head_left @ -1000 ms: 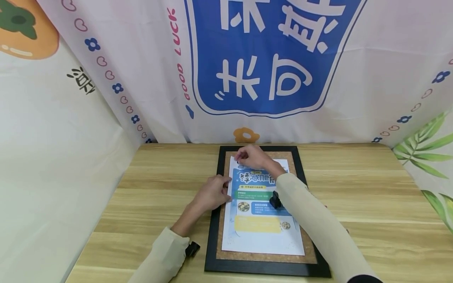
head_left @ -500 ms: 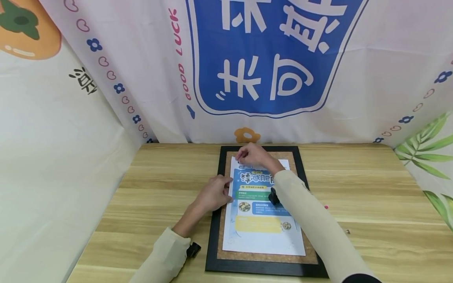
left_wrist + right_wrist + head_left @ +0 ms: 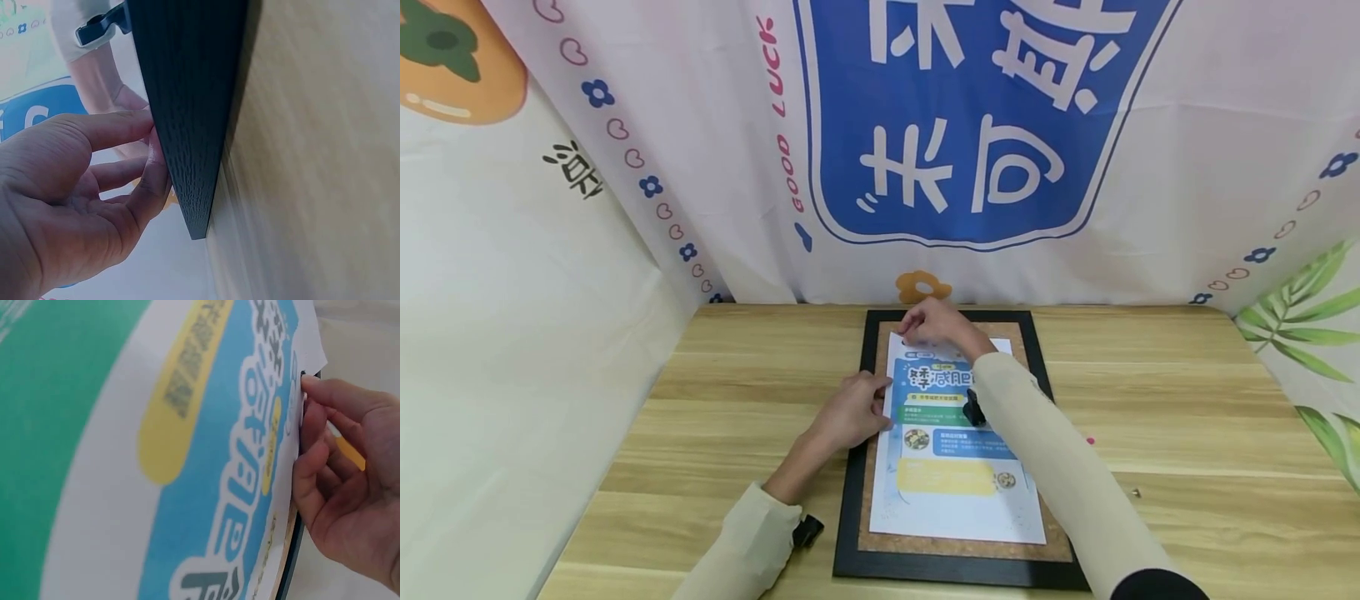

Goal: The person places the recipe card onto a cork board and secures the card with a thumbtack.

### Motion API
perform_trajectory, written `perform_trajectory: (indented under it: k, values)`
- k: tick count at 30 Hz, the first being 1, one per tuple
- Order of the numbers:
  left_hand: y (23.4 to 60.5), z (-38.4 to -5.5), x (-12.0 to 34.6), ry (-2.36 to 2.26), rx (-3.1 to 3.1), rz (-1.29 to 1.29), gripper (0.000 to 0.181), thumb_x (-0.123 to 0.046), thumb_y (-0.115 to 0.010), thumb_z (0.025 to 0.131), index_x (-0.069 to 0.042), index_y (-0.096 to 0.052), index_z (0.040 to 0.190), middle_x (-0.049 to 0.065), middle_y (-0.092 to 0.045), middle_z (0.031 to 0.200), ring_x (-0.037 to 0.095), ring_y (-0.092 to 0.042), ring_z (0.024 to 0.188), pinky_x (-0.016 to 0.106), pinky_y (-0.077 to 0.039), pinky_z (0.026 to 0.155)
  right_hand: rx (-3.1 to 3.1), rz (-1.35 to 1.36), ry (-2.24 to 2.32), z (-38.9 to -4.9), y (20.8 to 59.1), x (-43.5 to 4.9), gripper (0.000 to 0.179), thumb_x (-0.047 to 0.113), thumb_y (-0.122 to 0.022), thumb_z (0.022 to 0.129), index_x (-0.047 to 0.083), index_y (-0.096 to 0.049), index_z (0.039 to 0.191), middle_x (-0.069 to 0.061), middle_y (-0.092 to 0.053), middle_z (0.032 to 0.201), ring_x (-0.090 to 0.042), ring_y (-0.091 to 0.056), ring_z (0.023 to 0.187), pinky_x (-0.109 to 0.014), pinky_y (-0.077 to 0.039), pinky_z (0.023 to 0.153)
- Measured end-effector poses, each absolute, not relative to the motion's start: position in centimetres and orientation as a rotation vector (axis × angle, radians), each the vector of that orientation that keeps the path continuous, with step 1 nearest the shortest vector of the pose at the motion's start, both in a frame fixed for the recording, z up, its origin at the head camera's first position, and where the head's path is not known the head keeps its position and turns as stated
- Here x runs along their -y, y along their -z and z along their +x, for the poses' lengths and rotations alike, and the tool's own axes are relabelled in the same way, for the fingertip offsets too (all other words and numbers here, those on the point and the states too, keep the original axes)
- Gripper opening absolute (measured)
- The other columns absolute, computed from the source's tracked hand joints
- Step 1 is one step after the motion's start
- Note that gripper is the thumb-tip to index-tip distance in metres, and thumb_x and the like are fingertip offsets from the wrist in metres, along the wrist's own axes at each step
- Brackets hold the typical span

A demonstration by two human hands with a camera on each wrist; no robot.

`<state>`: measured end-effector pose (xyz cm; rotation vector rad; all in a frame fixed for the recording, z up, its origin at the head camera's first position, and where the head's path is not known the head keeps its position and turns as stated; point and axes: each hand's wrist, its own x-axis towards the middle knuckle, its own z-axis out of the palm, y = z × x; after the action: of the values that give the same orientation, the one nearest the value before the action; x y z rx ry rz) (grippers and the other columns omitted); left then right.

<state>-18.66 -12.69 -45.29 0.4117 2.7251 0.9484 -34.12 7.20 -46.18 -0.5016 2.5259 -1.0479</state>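
A printed poster sheet (image 3: 958, 517) lies on a cork board (image 3: 880, 542) with a black frame (image 3: 970, 569). My left hand (image 3: 852, 408) rests at the sheet's left edge, thumb and forefinger spread apart on the paper. In the left wrist view, the frame's side hides its fingertips. My right hand (image 3: 938, 323) reaches over the sheet to its top left corner. Its thumb and fingers pinch a small dark pin (image 3: 304, 376) against the paper there, mostly hidden by the fingertips. The right sleeve (image 3: 1045, 442) covers part of the sheet's right side.
On the wooden table (image 3: 737, 375), right of the frame, lie a small pink pin (image 3: 1091, 441) and a small metallic piece (image 3: 1136, 492). A printed cloth (image 3: 737, 208) hangs behind the table's back edge.
My right hand and forearm have shifted slightly up and to the left, with the fingers staying at the sheet's top left corner. The left hand holds still.
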Motion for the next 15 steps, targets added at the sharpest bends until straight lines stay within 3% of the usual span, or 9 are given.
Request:
perform_trajectory:
  k: [8,15]
  values:
    - [45.2,-18.5,12.7,-0.94,-2.733,0.418,0.065,0.001,-0.088,0.085,0.009,-0.061,0.145,0.011,-0.061,0.101,0.015,-0.058,0.079,0.022,-0.048,0.063,-2.599,-0.58,1.047,-33.5,46.3,-7.6,0.027,0.016,-0.08,0.096,0.008,-0.079,0.123,-0.008,-0.077,0.105,-0.021,-0.066,0.095,-0.038,-0.054,0.096]
    - [45.4,-18.5,12.6,-0.939,-2.739,0.424,0.066,0.0,-0.089,0.085,0.008,-0.062,0.144,0.011,-0.061,0.101,0.015,-0.058,0.08,0.023,-0.049,0.064,-2.588,-0.588,1.043,-31.8,44.9,-9.7,0.033,0.019,-0.076,0.1,0.008,-0.074,0.131,-0.008,-0.075,0.112,-0.024,-0.067,0.104,-0.042,-0.056,0.099]
